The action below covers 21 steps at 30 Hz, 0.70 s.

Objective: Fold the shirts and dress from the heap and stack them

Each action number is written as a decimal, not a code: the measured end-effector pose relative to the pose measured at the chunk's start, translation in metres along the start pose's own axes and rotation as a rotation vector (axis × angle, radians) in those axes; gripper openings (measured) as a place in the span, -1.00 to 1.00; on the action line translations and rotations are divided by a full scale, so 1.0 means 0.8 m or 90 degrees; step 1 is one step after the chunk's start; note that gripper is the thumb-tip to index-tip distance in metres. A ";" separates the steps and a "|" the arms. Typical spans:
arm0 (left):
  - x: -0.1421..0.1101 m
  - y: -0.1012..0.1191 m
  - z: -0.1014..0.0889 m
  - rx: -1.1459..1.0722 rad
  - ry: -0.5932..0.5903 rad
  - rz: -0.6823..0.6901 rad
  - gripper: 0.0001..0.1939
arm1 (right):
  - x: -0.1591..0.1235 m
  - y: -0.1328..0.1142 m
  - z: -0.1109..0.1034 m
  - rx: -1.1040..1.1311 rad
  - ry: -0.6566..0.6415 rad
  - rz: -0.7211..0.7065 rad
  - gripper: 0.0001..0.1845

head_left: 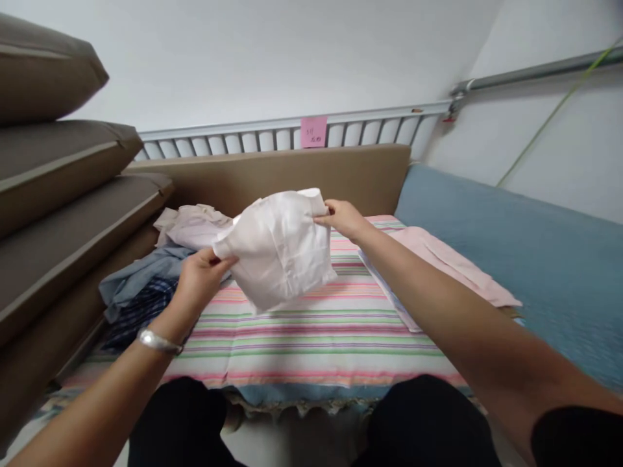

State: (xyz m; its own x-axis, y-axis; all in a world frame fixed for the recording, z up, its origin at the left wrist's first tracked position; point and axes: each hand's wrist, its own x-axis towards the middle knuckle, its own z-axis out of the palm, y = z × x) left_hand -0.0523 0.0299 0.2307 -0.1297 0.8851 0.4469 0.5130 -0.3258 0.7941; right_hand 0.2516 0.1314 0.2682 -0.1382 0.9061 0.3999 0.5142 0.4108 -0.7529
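Note:
A white garment (282, 250) hangs in the air above a striped sheet (311, 337). My left hand (202, 279), with a silver bracelet on its wrist, pinches the garment's left edge. My right hand (343, 217) is closed on its upper right corner. Between the two hands the cloth hangs bunched, and its lower tip almost reaches the sheet.
A heap of clothes lies at the left: a pale pink piece (195, 227), a grey-blue shirt (141, 275), a dark checked one (141, 314). Folded pink clothes (448, 266) rest at the right by a blue mattress (525, 259). Brown cushions (58, 194) are stacked at the left, a railing (272, 136) behind.

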 end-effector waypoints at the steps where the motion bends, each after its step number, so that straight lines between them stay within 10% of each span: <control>1: 0.016 0.005 0.001 0.014 0.026 0.051 -0.65 | 0.002 -0.004 -0.012 0.011 0.034 -0.021 -0.73; 4: 0.022 0.000 0.009 0.104 0.056 0.173 -0.79 | -0.027 -0.002 -0.028 0.010 0.092 -0.073 -0.75; 8: -0.047 -0.056 0.048 0.223 -0.066 0.244 -0.82 | -0.137 0.067 0.006 0.027 0.081 -0.035 -0.68; 15: -0.212 -0.183 0.103 0.151 -0.230 -0.010 -0.73 | -0.307 0.208 0.088 -0.008 0.024 0.172 -0.65; 21: -0.188 -0.183 0.082 -0.010 -0.052 -0.292 -0.57 | -0.297 0.206 0.074 0.056 0.096 0.358 -0.73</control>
State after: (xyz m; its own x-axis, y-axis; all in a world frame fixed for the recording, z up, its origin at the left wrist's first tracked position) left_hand -0.0520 -0.0336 0.0199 -0.2723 0.9621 0.0151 0.4054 0.1005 0.9086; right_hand 0.3193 -0.0104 0.0182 0.2605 0.9654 -0.0085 0.4001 -0.1160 -0.9091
